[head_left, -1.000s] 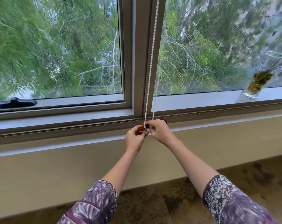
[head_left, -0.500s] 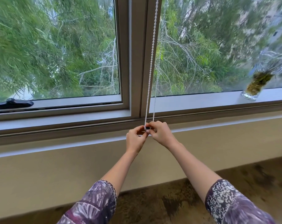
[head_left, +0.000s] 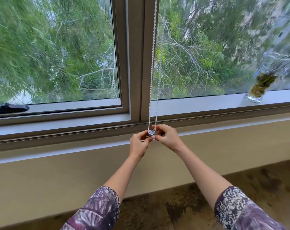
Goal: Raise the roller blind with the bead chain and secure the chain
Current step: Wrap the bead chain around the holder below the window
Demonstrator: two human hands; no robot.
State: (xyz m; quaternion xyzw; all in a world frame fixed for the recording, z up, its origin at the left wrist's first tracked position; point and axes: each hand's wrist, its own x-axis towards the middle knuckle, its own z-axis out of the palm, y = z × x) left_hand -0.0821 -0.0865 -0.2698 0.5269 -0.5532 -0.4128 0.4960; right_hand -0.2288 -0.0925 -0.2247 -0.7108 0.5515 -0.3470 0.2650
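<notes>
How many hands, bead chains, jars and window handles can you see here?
Hands: 2, left and right
Bead chain: 1, a loop of two strands
Glass jar with plant on the sill: 1
Black window handle: 1
Total: 5

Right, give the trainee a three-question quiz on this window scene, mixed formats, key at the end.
1. True or false: the bead chain hangs in front of the left pane.
2. Multiple choice: where do the left hand and right hand meet? A) at the top of the chain B) at the bottom of the chain loop, by the small round fitting C) on the black window handle
3. Fill in: the glass vase stands on the ____ end of the sill.

Key: 1 false; 2 B; 3 right
</notes>
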